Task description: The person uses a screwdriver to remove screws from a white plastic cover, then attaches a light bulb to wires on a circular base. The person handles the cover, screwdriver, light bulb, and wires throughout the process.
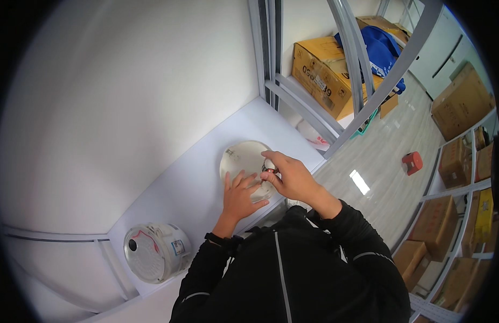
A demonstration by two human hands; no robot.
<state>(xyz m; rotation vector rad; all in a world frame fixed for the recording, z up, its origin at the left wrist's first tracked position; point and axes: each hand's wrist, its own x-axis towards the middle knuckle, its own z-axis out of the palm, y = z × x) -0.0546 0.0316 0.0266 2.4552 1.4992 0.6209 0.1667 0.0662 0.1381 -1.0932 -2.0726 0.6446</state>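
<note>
While my left hand [238, 200] lies with its fingers spread on the round white cover [244, 153], which rests on the bench [190, 199], my right hand's grip [293, 177] pinches a small white-topped piece [269, 163] over the cover's right side, too small for me to identify. A white cylindrical container [155, 253] stands well apart at left. Off to the right, a grey metal frame [403, 63] partly blocks my sight of a yellow-brown carton [322, 75] and blue cloth [378, 46].
</note>
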